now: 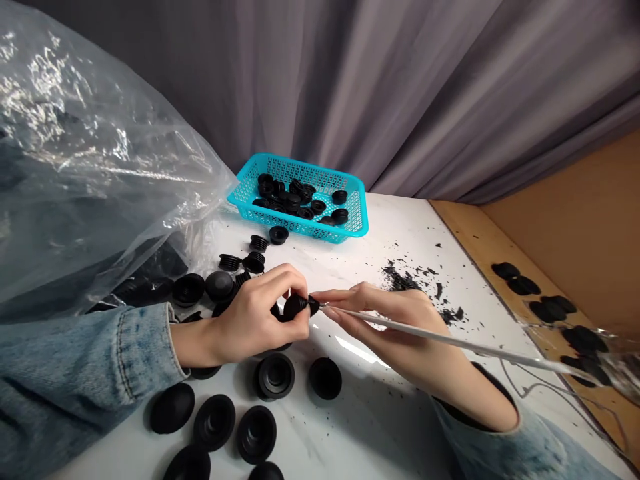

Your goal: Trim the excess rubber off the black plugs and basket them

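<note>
Fingers of our left hand (255, 320) pinch a ribbed plug (294, 307) pointing three o'clock at the slim rod (450, 339) our right hand (397, 303) pinches.

Grey-purple curtain (320, 80) behind a white marbled tabletop (395, 230)
The curtain hangs in folds; an orange-brown panel (575, 213) stands at right beside a wood-coloured strip (463, 230). A bright light reflection (363, 351) gleams on the tabletop.

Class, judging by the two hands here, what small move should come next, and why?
Probably, the right hand should ease the slim tool lightly along the narrow end of the small black piece: the tool's tip is at that end, the left hand grips the piece, and black scraps lie nearby.
</note>
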Motion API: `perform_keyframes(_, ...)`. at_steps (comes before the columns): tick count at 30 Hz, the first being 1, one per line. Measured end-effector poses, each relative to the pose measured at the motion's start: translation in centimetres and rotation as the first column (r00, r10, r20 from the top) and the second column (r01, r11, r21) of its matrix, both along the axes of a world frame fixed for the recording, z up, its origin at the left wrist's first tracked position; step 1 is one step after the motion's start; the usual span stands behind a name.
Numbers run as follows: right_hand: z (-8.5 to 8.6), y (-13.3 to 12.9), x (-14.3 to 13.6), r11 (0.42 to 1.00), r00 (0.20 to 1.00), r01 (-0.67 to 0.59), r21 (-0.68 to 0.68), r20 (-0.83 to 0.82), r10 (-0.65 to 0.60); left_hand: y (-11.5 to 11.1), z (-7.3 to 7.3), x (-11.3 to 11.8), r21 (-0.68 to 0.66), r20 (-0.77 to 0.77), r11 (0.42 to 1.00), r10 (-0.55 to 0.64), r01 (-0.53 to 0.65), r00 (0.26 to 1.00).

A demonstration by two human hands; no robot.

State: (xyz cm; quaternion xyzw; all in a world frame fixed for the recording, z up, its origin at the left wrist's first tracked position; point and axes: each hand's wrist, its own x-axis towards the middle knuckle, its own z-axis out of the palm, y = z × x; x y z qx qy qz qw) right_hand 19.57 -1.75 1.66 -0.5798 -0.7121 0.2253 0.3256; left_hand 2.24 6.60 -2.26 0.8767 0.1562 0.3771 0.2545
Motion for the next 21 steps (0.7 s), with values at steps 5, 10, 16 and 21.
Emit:
perform_keyframes(5,-0.13,0.12,0.39,0.989,0.992,-0.088,0.122,0.102,0.076,-0.25,0.03,-0.02,0.018,-0.004,1.0,-0.021,0.021,1.0)
perform_keyframes(10,-0.3,0.21,0.3,0.962,0.984,-0.174,0.21,0.062,0.165,-0.18,0.11,-0.02,0.02,0.01,0.999,-0.039,0.039,0.999)
perform_keyframes(16,0.14,0.23,0.31,0.996,0.994,-0.085,0.019,-0.06,0.086,-0.07,-0.03,-0.04,0.041,0.012,0.998,-0.044,0.043,0.999)
perform_keyframes(21,0.35,0.16,0.32,0.998,0.997,-0.039,-0.05,-0.068,0.035,-0.02,-0.24,-0.06,0.057,0.006,0.998,-0.04,0.039,0.999)
